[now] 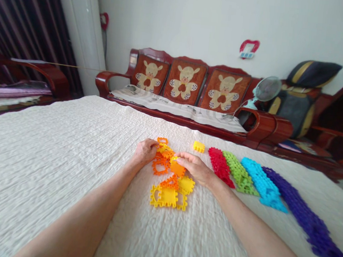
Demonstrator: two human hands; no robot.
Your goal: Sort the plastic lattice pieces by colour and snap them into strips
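The right grip [196, 169] pinches an orange tile [177, 169] at centre frame, thumb on top and fingers stretched toward the frame's left. Its forearm comes in from the lower right. The tile is squarish, with its flat face tipped upward. The left grip [145, 152] curls its fingers onto the orange-and-yellow pile [168, 196]; whether it clamps a piece I cannot tell. The pile runs top to bottom on the white cover [50, 153]. Beside it, a red row [220, 166], green row [239, 177], blue row [263, 185] and purple row [302, 214] slant toward the lower right.

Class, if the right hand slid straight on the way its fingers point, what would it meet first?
The right hand points left, so it would first meet the heaped orange tiles, then probably the left hand beyond; depth is unclear.
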